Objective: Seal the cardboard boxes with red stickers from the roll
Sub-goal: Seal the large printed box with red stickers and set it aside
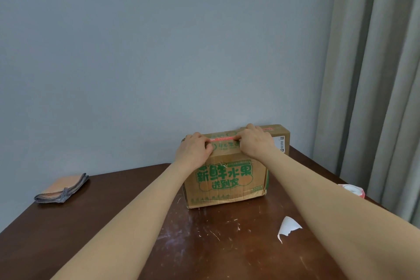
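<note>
Left grip (195,149) and right grip (256,141), fingers curled, each pinching one end of red sticker (223,139) laid flat along top seam of cardboard box (227,179). Box: green print on front, standing at far side of dark wooden surface (136,200), near wall (159,52). Also on surface: sticker roll (351,190) at right edge, white paper scrap (288,226) beside right forearm (329,200), folded cloth (62,188) far left.
</note>
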Demonstrator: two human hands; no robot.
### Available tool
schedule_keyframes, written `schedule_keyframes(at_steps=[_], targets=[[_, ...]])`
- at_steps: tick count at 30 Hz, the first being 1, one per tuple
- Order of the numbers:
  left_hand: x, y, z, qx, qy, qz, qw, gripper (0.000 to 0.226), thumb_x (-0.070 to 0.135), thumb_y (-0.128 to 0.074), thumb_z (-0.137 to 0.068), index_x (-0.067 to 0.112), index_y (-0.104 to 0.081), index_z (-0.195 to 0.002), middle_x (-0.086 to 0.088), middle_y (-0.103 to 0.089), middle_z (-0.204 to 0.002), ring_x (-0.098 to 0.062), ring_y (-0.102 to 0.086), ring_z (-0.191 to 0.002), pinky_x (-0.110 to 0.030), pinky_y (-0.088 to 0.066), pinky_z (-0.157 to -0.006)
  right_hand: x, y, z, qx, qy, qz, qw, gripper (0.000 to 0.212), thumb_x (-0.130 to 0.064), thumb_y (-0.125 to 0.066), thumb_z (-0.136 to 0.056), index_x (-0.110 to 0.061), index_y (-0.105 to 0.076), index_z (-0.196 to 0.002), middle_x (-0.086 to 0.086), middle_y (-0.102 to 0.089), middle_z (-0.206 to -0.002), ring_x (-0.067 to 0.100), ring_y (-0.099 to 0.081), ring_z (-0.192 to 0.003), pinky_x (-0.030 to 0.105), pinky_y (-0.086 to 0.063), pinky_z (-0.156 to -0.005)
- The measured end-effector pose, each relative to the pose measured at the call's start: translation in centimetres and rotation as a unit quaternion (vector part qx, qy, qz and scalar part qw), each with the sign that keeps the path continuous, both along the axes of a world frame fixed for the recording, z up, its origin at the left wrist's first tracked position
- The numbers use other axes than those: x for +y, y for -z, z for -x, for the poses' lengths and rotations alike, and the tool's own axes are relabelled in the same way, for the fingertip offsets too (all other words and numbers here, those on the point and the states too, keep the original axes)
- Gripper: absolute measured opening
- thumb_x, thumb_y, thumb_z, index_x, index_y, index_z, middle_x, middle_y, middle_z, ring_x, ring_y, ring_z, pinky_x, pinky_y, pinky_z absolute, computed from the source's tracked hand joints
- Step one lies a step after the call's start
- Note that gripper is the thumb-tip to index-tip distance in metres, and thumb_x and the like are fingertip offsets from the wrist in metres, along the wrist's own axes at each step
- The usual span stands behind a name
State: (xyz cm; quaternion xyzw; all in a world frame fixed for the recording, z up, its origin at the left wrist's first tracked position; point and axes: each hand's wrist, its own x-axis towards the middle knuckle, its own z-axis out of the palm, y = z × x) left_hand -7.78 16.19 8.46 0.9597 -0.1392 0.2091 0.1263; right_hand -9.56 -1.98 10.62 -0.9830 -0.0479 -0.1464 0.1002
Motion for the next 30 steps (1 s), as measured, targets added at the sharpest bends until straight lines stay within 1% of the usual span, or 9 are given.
schedule_keyframes(at_steps=[6,9,12,16,20,23,25,27,30], targets=[[1.6,-0.1,0.1,0.015,-0.065,0.145,0.987,0.045,0.031,-0.042,-0.098,0.008,-0.046,-0.136,-0.008,-0.045,-0.137,-0.023,-0.048,-0.121,-0.036,-0.042,-0.097,-1.3,0.8,-0.1,-0.011,0.07,-0.068,0.995,0.047,-0.035,-0.035,-0.1,-0.013,-0.039,-0.142,0.017,-0.037,-0.143,0.037,-0.032,-0.132,0.048,-0.033,-0.104],[2.9,0.1,0.3,0.036,-0.09,0.254,0.962,0.049,0.033,-0.04,-0.1,0.006,-0.041,-0.14,-0.012,-0.045,-0.141,-0.026,-0.047,-0.126,-0.037,-0.039,-0.101,-2.7,1.3,-0.2,0.033,0.06,-0.22,0.973,0.085,-0.059,-0.052,-0.088,-0.011,-0.021,-0.151,0.018,-0.026,-0.153,0.037,-0.027,-0.139,0.049,-0.032,-0.11],[3.6,0.4,1.0,0.078,-0.113,0.304,0.943,0.05,0.037,-0.033,-0.102,0.004,-0.043,-0.139,-0.013,-0.048,-0.14,-0.029,-0.046,-0.127,-0.036,-0.037,-0.1,-4.1,2.0,0.2,0.101,0.023,-0.413,0.905,0.119,-0.065,-0.073,-0.068,-0.01,-0.012,-0.153,0.012,-0.026,-0.155,0.031,-0.033,-0.139,0.047,-0.035,-0.111],[3.9,1.4,2.6,0.127,-0.109,0.326,0.93,0.052,0.039,-0.024,-0.103,0.003,-0.049,-0.131,-0.013,-0.054,-0.13,-0.029,-0.049,-0.118,-0.032,-0.036,-0.087,-5.1,3.8,0.8,0.161,0.002,-0.457,0.875,0.128,-0.06,-0.088,-0.044,-0.008,-0.027,-0.144,-0.001,-0.046,-0.142,0.021,-0.048,-0.127,0.039,-0.04,-0.108],[3.7,2.6,3.9,0.181,-0.088,0.424,0.883,0.062,0.049,-0.016,-0.102,0.008,-0.041,-0.142,-0.013,-0.043,-0.145,-0.029,-0.04,-0.133,-0.037,-0.032,-0.105,-6.0,7.6,-1.4,0.211,-0.014,-0.439,0.873,0.137,-0.062,-0.092,-0.026,-0.014,-0.036,-0.142,0.001,-0.053,-0.138,0.021,-0.052,-0.124,0.043,-0.044,-0.106],[3.4,3.1,4.5,0.233,-0.082,0.501,0.83,0.073,0.061,-0.016,-0.097,0.011,-0.035,-0.146,-0.012,-0.039,-0.149,-0.029,-0.036,-0.137,-0.043,-0.029,-0.111,-5.2,7.0,0.4,0.217,-0.007,-0.446,0.869,0.12,-0.046,-0.092,-0.037,-0.012,-0.04,-0.139,0.004,-0.053,-0.136,0.024,-0.051,-0.125,0.043,-0.041,-0.107],[3.2,3.0,4.9,0.258,-0.088,0.524,0.807,0.078,0.066,-0.02,-0.094,0.01,-0.033,-0.147,-0.014,-0.039,-0.148,-0.032,-0.037,-0.135,-0.046,-0.03,-0.111,-4.5,5.9,2.1,0.222,0.017,-0.421,0.879,0.091,-0.031,-0.088,-0.061,-0.009,-0.044,-0.138,0.006,-0.054,-0.136,0.025,-0.051,-0.125,0.04,-0.04,-0.107],[3.1,2.9,5.0,0.274,-0.092,0.529,0.798,0.078,0.067,-0.025,-0.093,0.01,-0.031,-0.147,-0.015,-0.039,-0.148,-0.034,-0.037,-0.135,-0.047,-0.031,-0.111,-4.3,5.4,2.8,0.222,0.039,-0.397,0.89,0.065,-0.017,-0.077,-0.079,-0.007,-0.047,-0.136,0.008,-0.053,-0.137,0.027,-0.049,-0.127,0.038,-0.039,-0.106],[3.0,2.5,5.1,0.287,-0.087,0.524,0.797,0.072,0.063,-0.032,-0.094,0.013,-0.032,-0.146,-0.014,-0.039,-0.148,-0.033,-0.037,-0.135,-0.048,-0.032,-0.11,-4.4,5.1,3.1,0.212,0.071,-0.368,0.902,0.059,-0.017,-0.071,-0.086,-0.002,-0.044,-0.137,0.012,-0.05,-0.139,0.031,-0.047,-0.128,0.038,-0.04,-0.102]])
